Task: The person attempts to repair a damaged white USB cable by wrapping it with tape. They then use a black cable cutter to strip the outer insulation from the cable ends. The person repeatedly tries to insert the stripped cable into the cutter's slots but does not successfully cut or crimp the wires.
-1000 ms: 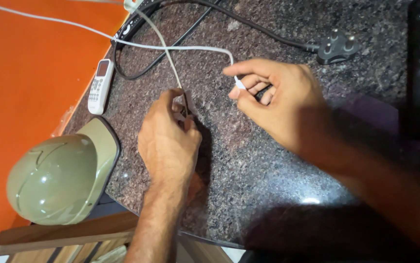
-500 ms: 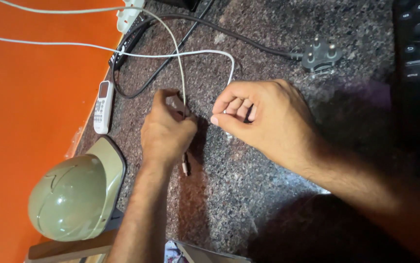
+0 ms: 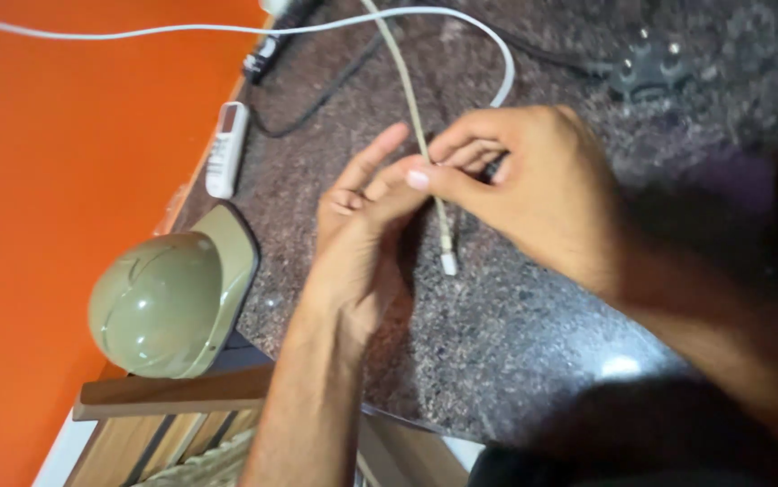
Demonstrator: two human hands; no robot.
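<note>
Both hands meet over a dark speckled stone counter. My right hand pinches a thin white cable between thumb and fingers. The cable's plug end hangs just below the hands, close to the counter. My left hand is next to the right one, fingers partly spread, its fingertips touching the same cable. Further up, the cable curves in a loop toward the top of the view.
An olive-green domed object sits at the counter's left corner. A small white remote lies along the left edge by an orange wall. Black cables and a dark plug adapter lie at the back. Wooden slats show below.
The view has closed in on the hands. My hands have come together, the left hand's fingers have spread, and the white cable's plug end now hangs below them.
</note>
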